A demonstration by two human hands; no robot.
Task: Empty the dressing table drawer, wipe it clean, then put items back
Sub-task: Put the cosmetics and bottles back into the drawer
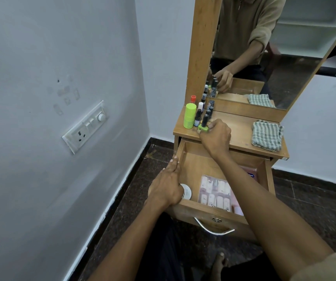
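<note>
The wooden drawer [185, 153] of the dressing table stands pulled open. My left hand [166, 186] lies over its left wall, fingers pointing forward, covering part of a round white jar [187, 192]. A clear packet of false nails [215, 192] lies on the drawer floor, with a pink item [239, 210] beside it. My right hand [215, 134] is up on the tabletop [242, 130] and pinches a small green nail polish bottle with a black cap [203, 125]. Several more bottles and a lime green tube [189, 116] stand in a row behind it.
A checked cloth [266, 135] lies folded on the right of the tabletop. A mirror [264, 47] rises behind it. A wall with a switch panel [86, 126] is close on the left. The drawer's metal handle [213, 229] faces my knees above a dark stone floor.
</note>
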